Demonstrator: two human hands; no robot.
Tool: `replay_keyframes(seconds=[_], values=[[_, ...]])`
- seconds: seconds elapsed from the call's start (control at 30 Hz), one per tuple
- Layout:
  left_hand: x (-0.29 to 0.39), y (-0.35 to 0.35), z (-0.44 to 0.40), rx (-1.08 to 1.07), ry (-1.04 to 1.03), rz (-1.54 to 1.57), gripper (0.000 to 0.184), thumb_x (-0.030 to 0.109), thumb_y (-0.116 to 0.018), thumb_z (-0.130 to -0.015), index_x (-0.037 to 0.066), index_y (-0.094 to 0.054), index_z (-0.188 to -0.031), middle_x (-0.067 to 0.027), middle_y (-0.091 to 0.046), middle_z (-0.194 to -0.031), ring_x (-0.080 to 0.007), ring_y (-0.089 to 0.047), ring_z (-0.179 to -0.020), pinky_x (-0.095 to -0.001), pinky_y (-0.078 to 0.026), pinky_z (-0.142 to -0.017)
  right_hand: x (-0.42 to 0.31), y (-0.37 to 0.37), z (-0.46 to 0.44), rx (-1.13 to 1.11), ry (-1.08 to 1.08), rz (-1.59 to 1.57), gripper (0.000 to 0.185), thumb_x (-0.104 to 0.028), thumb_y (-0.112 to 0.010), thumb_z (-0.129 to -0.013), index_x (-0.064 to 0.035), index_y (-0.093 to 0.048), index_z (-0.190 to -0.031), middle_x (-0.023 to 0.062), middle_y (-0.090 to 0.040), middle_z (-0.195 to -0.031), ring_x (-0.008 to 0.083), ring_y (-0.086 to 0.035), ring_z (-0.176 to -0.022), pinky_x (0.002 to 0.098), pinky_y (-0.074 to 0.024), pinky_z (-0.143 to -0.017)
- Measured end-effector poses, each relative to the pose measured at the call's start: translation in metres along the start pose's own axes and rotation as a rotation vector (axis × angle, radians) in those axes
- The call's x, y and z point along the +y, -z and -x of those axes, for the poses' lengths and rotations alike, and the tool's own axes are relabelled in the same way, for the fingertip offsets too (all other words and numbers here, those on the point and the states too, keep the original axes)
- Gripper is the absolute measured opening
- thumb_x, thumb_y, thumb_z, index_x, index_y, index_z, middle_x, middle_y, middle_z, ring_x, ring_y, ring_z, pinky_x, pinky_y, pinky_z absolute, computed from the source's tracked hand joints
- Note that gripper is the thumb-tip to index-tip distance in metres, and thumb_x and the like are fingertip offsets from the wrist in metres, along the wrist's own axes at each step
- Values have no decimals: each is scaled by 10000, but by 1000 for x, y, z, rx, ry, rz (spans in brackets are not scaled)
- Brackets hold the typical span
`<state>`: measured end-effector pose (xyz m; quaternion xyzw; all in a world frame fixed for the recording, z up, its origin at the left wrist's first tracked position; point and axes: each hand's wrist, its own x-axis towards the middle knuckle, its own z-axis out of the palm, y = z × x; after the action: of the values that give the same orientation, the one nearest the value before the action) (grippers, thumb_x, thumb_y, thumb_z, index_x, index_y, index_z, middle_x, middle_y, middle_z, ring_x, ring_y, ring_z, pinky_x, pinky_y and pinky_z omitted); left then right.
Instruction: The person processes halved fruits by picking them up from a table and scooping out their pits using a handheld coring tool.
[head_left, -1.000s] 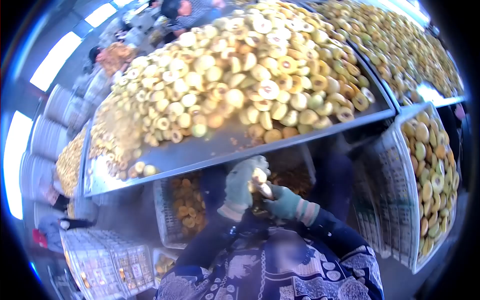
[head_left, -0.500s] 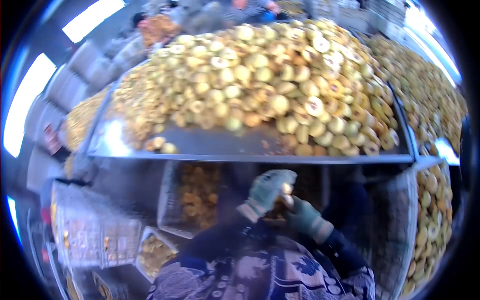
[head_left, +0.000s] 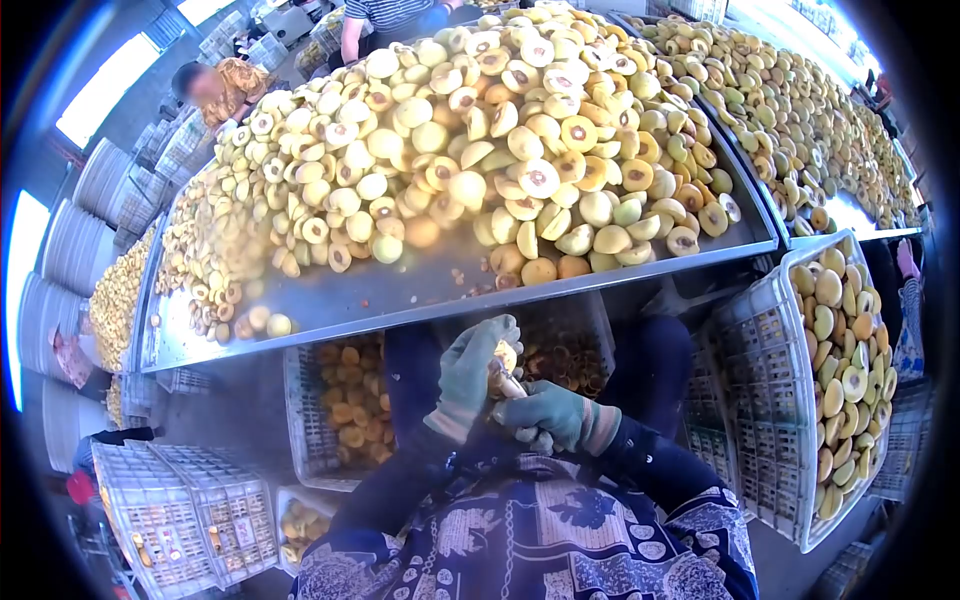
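My left hand [head_left: 468, 372], in a grey-green glove, is closed around a yellow peach half [head_left: 503, 356] above my lap. Gloved the same way, my right hand [head_left: 560, 416] grips a small slim tool [head_left: 511, 386] whose end meets the fruit; its exact kind is hard to make out. Both hands are close together, just below the front edge of a metal table [head_left: 400, 300]. A large heap of peach halves [head_left: 430, 150], many showing reddish-brown centres, covers much of that table.
Below the table, a crate [head_left: 303, 420] holds peach halves, beside darker scraps [head_left: 565, 360] between my knees. A full white crate [head_left: 770, 440] stands at my right, stacked crates [head_left: 180, 510] at left. Other people work beyond, one in an orange patterned top [head_left: 240, 88].
The view has turned and sharpened, so the table edge now slants and the right crate shows more. My hands remain together on the fruit and tool.
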<state>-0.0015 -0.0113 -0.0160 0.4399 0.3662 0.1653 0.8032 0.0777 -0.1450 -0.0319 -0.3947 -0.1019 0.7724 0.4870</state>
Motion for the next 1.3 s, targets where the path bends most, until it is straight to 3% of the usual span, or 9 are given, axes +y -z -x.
replay_keyframes(seconds=[0.1, 0.3, 0.6, 0.7, 0.77, 0.8, 0.97, 1.2, 1.3], values=[[6, -13, 5, 15, -13, 102, 276, 239, -655, -892, 8, -655, -1042, -82, -666, -908, -140, -637, -711, -263, -555, -612, -7, -15, 10, -139, 39, -370, 221, -174, -543, -932, 23, -583, -1025, -36, -495, -582, 58, -405, -385, 180, -353, -367], [-1, -20, -3, 30, -62, 156, 270, 228, -607, -927, -5, -651, -1056, -66, -654, -859, -112, -601, -674, -236, -517, -577, 15, -18, 0, -487, 165, -779, 269, -195, -491, -972, 47, -586, -1040, -33, -496, -559, 45, -415, -379, 180, -360, -346], [57, 101, -26, 269, -349, -121, 266, 237, -620, -899, 28, -664, -1059, -82, -686, -1021, -166, -676, -847, -327, -585, -618, 5, -1, 8, 29, 214, -423, 213, -180, -530, -930, 16, -608, -959, -6, -496, -595, 77, -421, -419, 201, -339, -384], [95, 167, -27, 353, -218, -486, 197, 202, -670, -862, 23, -697, -940, -9, -628, -681, -104, -569, -588, -248, -435, -528, 9, 12, -1, 291, 166, -239, 167, -170, -553, -901, -12, -606, -891, 18, -534, -637, 90, -450, -443, 203, -361, -403], [122, 178, -27, 515, -275, -1277, 280, 279, -658, -850, 39, -695, -988, -71, -666, -788, -229, -632, -763, -345, -494, -725, 11, 20, -11, 397, 137, -180, 170, -176, -571, -892, -9, -605, -882, 28, -548, -647, 97, -459, -454, 210, -376, -415], [127, 178, -35, 477, -366, -1290, 302, 295, -655, -843, 47, -689, -1013, -94, -664, -849, -261, -620, -836, -368, -480, -783, 8, 21, -16, 432, 125, -187, 176, -183, -588, -886, -8, -604, -870, 31, -546, -645, 104, -472, -471, 220, -386, -424], [110, 176, -137, 310, -817, -1419, 477, 349, -705, -794, 46, -618, -1153, -179, -640, -1080, -334, -611, -994, -407, -475, -891, -6, 17, -37, 467, 169, -164, 159, -170, -591, -883, -15, -591, -847, 47, -537, -621, 120, -481, -477, 236, -390, -426], [102, 132, -213, 419, -615, -1605, 666, 417, -754, -674, 96, -506, -1201, -195, -603, -1034, -378, -594, -952, -457, -482, -815, 15, 35, -55, 485, 241, 95, 93, -121, -574, -882, -69, -609, -814, 15, -545, -645, 111, -520, -549, 255, -410, -488], [94, 141, -214, 390, -599, -1529, 622, 387, -762, -684, 79, -530, -1172, -170, -629, -955, -341, -621, -872, -424, -502, -769, 12, 29, -60, 408, 159, -159, 65, -104, -565, -905, -124, -613, -865, -20, -555, -699, 92, -545, -605, 244, -429, -524]])
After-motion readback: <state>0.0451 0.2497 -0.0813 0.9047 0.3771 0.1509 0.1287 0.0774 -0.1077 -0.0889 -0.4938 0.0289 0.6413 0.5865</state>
